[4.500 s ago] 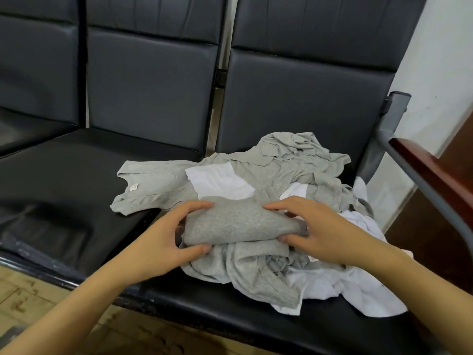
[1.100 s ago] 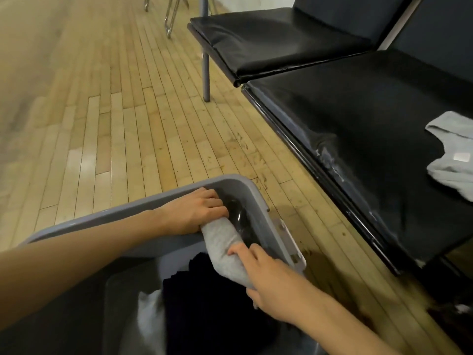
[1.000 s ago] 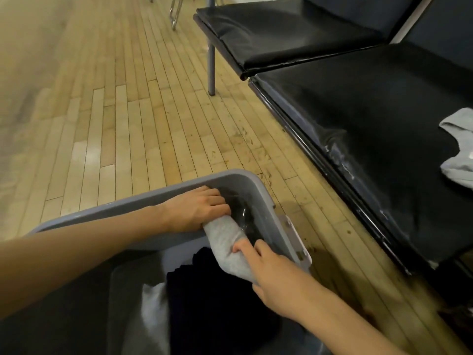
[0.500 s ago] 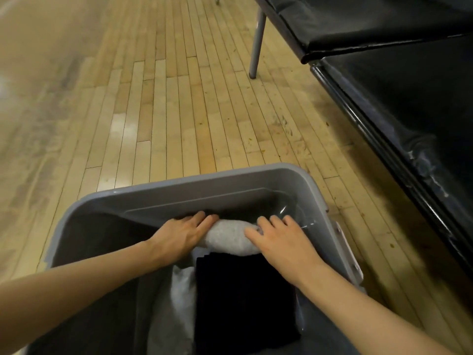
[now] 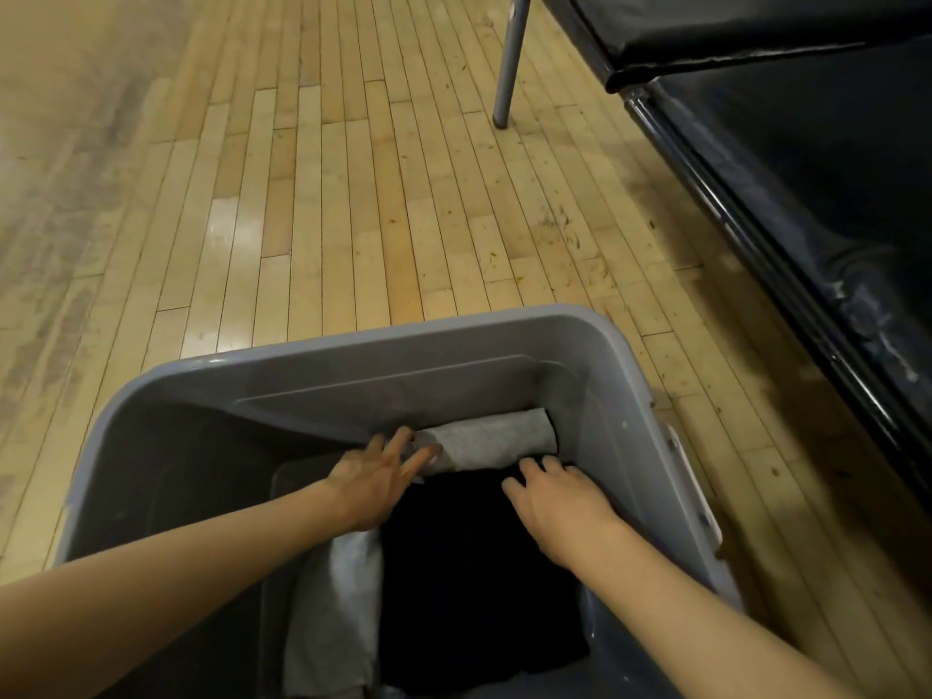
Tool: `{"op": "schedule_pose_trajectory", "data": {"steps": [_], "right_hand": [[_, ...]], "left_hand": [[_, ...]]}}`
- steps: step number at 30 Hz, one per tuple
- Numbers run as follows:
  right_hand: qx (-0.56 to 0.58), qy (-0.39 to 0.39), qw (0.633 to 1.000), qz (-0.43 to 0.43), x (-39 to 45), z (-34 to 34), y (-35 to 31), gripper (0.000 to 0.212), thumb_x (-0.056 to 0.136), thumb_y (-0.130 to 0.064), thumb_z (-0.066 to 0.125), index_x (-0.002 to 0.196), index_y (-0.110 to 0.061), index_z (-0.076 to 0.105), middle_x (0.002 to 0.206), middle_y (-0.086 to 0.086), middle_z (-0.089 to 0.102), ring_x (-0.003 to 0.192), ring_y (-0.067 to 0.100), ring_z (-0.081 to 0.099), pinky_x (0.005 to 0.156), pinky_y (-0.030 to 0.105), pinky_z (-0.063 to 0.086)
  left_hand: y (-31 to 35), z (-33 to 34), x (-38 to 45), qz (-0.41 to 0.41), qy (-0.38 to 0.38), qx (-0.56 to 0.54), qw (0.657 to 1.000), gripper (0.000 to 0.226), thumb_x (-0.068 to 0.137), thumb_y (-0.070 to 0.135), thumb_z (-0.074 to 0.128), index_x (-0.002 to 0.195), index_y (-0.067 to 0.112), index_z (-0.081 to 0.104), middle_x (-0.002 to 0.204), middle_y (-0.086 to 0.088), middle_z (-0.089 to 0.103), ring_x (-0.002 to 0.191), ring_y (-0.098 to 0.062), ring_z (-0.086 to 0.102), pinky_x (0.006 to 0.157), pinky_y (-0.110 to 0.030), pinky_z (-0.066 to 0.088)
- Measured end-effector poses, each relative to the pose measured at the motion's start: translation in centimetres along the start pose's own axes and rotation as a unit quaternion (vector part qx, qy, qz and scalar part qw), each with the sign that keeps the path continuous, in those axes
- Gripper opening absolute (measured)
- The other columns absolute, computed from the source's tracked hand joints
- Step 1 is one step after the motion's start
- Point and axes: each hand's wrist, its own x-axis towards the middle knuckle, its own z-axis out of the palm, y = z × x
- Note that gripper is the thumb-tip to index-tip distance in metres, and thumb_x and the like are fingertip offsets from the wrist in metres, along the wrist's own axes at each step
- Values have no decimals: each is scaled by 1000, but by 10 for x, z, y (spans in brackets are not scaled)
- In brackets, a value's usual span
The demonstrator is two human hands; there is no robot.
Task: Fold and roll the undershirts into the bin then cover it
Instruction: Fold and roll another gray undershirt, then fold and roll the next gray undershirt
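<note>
A grey plastic bin (image 5: 353,345) stands on the wooden floor in front of me. Inside, a rolled grey undershirt (image 5: 491,441) lies along the far wall. A black garment (image 5: 469,572) and a light grey one (image 5: 335,612) lie nearer to me in the bin. My left hand (image 5: 375,479) is spread with straight fingers whose tips touch the left end of the roll. My right hand (image 5: 549,502) hovers over the black garment just in front of the roll, fingers relaxed, holding nothing.
A black padded bench (image 5: 817,158) runs along the right side, its metal leg (image 5: 509,58) standing on the floor beyond the bin. Wooden floorboards (image 5: 302,194) stretch to the left and far side. No lid is in view.
The roll has been set down against the bin's far wall. Both hands have come off it and drawn back toward me; only my left fingertips still touch it.
</note>
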Motion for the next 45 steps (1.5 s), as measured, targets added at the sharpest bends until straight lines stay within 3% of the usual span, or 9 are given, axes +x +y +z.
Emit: {"op": "schedule_pose_trajectory", "data": {"steps": [5, 10, 17, 23, 27, 32, 35, 39, 45], "right_hand": [[-17, 91, 996, -19, -17, -10, 2, 64, 94, -12, 65, 151, -11, 36, 149, 20, 38, 137, 43, 38, 108, 52, 37], [-53, 187, 980, -44, -48, -17, 5, 55, 83, -41, 80, 129, -18, 61, 123, 15, 64, 110, 40, 62, 86, 52, 53], [-63, 273, 960, -18, -147, -61, 25, 57, 97, -49, 61, 143, -22, 46, 145, 11, 50, 134, 36, 48, 107, 51, 43], [-74, 332, 934, 110, -300, -99, 93, 63, 96, -63, 44, 148, -29, 41, 143, 1, 52, 126, 26, 54, 95, 42, 52], [-34, 338, 902, 267, -422, -90, 147, 74, 92, -69, 30, 157, -34, 35, 149, -3, 46, 130, 23, 51, 101, 44, 52], [82, 356, 822, 437, -558, -31, 181, 64, 98, -58, 51, 156, -38, 33, 155, -7, 40, 138, 20, 43, 110, 39, 46], [150, 308, 788, 511, -620, 12, 195, 59, 100, -53, 55, 154, -36, 37, 152, 0, 44, 135, 25, 47, 111, 42, 44], [212, 292, 731, 580, -682, 64, 206, 52, 102, -45, 58, 150, -34, 42, 146, 4, 49, 129, 27, 52, 107, 44, 46], [271, 268, 684, 622, -725, 128, 216, 58, 98, -44, 65, 150, -31, 45, 147, 8, 51, 129, 30, 53, 104, 41, 46]], "left_hand": [[-3, -25, -10, 27, 17, 27, 999, 76, 105, 37, 47, 164, 28, 0, 159, -16, 16, 131, -36, 43, 96, -43, 54], [5, -55, -29, 72, 69, 71, 992, 79, 102, 56, 45, 164, 27, 4, 161, -17, 20, 135, -35, 40, 98, -44, 49], [36, -134, -62, 113, 109, 90, 984, 83, 100, 70, 33, 164, 31, -3, 165, -14, 13, 143, -33, 32, 111, -45, 40], [94, -237, -70, 162, 251, 63, 952, 79, 97, 77, 28, 160, 32, 17, 154, -8, 32, 128, -29, 48, 101, -46, 51], [160, -319, -52, 223, 294, 46, 928, 78, 97, 76, 34, 159, 35, 13, 152, -5, 30, 128, -27, 48, 104, -43, 50], [286, -406, -30, 308, 328, 63, 891, 75, 94, 73, 36, 155, 34, 17, 139, -2, 33, 120, -32, 52, 98, -51, 52], [383, -451, -31, 367, 323, 52, 871, 69, 99, 63, 46, 154, 35, 15, 143, -2, 29, 128, -32, 47, 104, -52, 49], [508, -484, -48, 424, 303, 48, 852, 65, 103, 54, 48, 155, 34, 13, 147, -6, 26, 132, -33, 41, 108, -51, 46], [630, -476, -72, 475, 262, 19, 840, 67, 102, 55, 49, 155, 31, 15, 147, -10, 28, 130, -36, 40, 107, -51, 42]]}}
